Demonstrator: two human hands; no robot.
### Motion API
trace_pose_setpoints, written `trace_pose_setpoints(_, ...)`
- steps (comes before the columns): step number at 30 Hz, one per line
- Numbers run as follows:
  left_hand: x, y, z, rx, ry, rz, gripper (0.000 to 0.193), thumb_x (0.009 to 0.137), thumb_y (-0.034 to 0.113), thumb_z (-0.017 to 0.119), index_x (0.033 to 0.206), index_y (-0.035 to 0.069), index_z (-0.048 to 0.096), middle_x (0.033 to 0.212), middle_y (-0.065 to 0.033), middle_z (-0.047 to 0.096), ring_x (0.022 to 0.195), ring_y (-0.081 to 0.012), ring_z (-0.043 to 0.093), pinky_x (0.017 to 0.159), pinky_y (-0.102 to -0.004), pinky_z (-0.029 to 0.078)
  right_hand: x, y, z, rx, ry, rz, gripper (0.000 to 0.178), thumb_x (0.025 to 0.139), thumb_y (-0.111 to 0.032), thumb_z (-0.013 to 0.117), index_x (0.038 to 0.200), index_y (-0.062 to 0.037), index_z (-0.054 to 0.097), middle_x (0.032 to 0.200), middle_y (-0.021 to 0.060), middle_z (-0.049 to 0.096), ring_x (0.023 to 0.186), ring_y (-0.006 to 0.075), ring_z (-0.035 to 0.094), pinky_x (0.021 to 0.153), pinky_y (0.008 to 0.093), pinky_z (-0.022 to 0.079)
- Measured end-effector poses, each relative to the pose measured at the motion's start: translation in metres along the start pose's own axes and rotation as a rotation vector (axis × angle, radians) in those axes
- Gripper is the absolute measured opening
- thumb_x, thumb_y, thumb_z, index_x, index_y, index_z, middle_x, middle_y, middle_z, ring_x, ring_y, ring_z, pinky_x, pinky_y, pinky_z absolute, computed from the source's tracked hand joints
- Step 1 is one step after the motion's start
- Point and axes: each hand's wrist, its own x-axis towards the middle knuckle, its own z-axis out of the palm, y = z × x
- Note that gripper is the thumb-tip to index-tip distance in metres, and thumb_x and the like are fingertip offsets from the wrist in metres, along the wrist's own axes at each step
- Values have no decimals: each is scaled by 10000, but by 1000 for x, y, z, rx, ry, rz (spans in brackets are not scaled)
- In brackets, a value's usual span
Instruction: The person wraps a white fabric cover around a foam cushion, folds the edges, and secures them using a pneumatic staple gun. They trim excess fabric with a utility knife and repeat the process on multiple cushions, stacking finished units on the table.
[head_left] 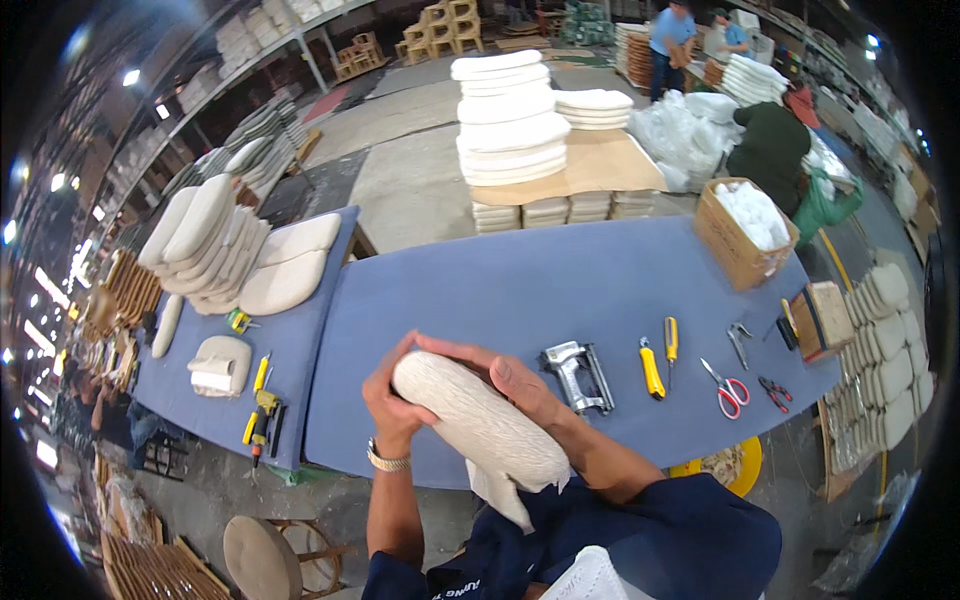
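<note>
My left hand and right hand cupped a beige cushion; below it, fabric risked snagging, hanging loose.

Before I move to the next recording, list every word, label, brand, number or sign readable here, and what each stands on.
Navy shirt: pale lettering at the lower edge, partly legible; wording not copied here.
White item at the lower edge: marks too blurred to read.
Open cardboard box: any marking too small to read.
Held cream cushion: no lettering visible.
</note>
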Motion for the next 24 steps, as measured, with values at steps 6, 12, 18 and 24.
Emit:
trace_pose_setpoints(6, 39, -43, 59, -261, -110, -115, 880, 918, 626, 688, 1495, -10, 493, 1379, -181, 633, 1205, -242, 636, 1038, -373, 492, 21, -8, -51, -274, 45, -307, 643, 1103, -505, 350, 1349, 8, 650, 1580, 207, 445, 1502, 334, 343, 1231, 457, 232)
trace_pose_setpoints(12, 23, 13, 115, -255, 72, 24, 518, 1103, 320, 410, 1493, -13, 484, 1610, -237, 380, 1492, -340, 369, 1217, -452, 280, 28, 21, -82, -447, 296, -324, 642, 1109, -478, 328, 1172, 0, 751, 1485, 219, 547, 1487, 337, 364, 1216, 470, 270)
trace_pose_setpoints(18, 27, 0, 97, -322, 40, 50, 540, 1106, 311, 380, 1525, -26, 418, 1640, -228, 328, 1514, -333, 331, 1231, -434, 256, 65, 40, -91, -341, 337, -324, 620, 1104, -439, 343, 1069, 14, 764, 1423, 208, 590, 1343, 306, 508, 1111, 410, 400)
trace_pose_setpoints(24, 22, -4, 82, -376, 45, 30, 611, 1111, 356, 368, 1579, -34, 321, 1664, -210, 284, 1528, -314, 300, 1239, -419, 247, 99, 59, -98, -253, 314, -281, 575, 1096, -402, 396, 1066, 37, 766, 1424, 194, 590, 1299, 284, 542, 1075, 383, 420)
